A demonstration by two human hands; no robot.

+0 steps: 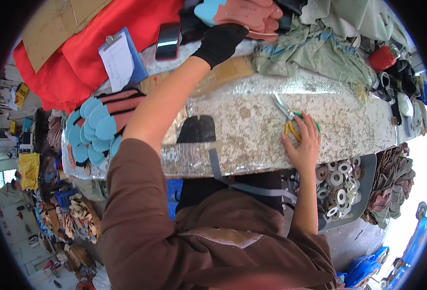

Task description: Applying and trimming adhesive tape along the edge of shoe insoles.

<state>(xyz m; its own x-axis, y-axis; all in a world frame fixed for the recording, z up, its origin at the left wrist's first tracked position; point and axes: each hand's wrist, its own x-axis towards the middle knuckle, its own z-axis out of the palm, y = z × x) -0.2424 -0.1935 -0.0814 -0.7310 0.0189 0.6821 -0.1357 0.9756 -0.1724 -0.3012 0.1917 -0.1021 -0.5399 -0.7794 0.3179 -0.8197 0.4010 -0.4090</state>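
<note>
My left hand, in a black glove, reaches to the far side of the table. Its fingers close on the edge of a pinkish insole beside a stack of pink and light-blue insoles; the fingertips are partly hidden. Bare, my right hand rests on the worn tabletop with thumb and fingers apart. It touches the yellow and green handles of a pair of scissors, whose blades point away from me. Between my arms lies a dark, flat piece. A grey strip hangs over the near table edge.
More blue-and-pink insoles are piled at the left. A phone, a clipboard and red cloth lie at the far left. Crumpled grey-green fabric sits far right. A bin of tape rolls stands below the right edge.
</note>
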